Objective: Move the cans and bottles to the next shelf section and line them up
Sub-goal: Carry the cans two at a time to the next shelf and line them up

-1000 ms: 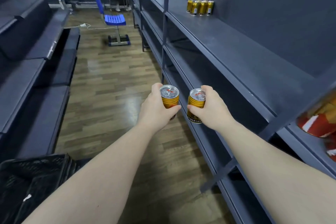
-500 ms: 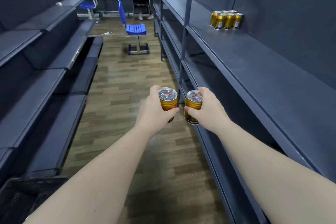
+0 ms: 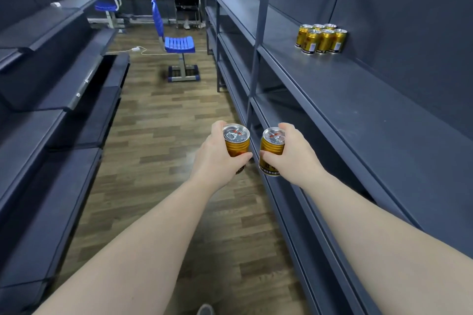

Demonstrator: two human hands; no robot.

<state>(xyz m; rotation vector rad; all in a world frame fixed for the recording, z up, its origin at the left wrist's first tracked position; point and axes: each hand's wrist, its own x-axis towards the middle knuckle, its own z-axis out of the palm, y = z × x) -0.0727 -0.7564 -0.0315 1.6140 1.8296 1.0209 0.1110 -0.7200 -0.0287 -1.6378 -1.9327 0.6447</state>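
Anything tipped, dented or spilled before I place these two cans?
Nothing stands out. The left can in the left hand and the right can in the right hand are upright and undented; the grouped cans on the shelf all stand upright.

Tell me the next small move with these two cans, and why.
Probably carry both forward and right toward the gold cans on the shelf. The left hand grips the left can and the right hand the right can, both upright over the aisle, short of that group, with bare shelf before it.
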